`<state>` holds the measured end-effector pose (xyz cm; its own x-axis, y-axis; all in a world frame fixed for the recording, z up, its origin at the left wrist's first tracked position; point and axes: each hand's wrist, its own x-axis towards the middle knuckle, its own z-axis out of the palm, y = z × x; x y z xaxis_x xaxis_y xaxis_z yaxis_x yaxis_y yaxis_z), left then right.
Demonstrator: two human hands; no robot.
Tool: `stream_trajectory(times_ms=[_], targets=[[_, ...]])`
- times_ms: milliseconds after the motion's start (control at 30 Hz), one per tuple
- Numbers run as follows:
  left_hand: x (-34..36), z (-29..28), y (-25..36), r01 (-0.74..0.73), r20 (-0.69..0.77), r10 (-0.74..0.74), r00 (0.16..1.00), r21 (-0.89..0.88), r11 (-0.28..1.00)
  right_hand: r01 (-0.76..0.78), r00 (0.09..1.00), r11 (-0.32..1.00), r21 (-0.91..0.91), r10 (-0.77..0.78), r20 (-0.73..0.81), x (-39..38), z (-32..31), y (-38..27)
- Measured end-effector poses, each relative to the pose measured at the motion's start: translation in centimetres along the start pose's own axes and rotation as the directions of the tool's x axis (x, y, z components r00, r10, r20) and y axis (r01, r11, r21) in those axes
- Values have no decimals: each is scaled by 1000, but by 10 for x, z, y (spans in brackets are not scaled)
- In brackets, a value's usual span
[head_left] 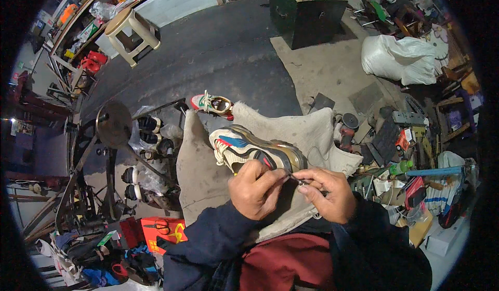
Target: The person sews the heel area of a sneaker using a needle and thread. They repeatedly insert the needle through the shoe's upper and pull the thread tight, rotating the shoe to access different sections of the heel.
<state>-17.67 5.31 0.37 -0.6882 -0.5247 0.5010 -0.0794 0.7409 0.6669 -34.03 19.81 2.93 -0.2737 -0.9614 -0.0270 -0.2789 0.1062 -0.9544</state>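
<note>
A sneaker [283,156] in cream, black, red and blue lies on its side on a pale grey cloth [200,171] over my lap, its sole turned away from me. Just on the near side of it my left hand [255,189] is closed in a pinch, fingertips close to the shoe's edge. Facing it, my right hand [330,193] pinches a small, thin dark piece between thumb and forefinger. The two sets of fingertips almost meet at this piece; its kind is too small to make out. A fine thread loops over the cloth beside the sole.
A matching sneaker [212,104] stands on the floor beyond the cloth. To the left is a metal machine with a round wheel [114,125], with bagged shoes beside it. Tools and scraps crowd the right, near a white sack [399,59]. A green chest [306,13] and a stool [131,35] stand farther off.
</note>
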Motion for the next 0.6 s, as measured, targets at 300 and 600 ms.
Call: stream_trajectory(times_ms=[300,600], targets=[[3,3,5,97,-25,-98,995,-40,994,-118,988,992,-43,113,-101,3,5,11],[7,6,0,202,-40,-205,978,-85,976,547,815,336,767,-4,-579,6,-113,10]])
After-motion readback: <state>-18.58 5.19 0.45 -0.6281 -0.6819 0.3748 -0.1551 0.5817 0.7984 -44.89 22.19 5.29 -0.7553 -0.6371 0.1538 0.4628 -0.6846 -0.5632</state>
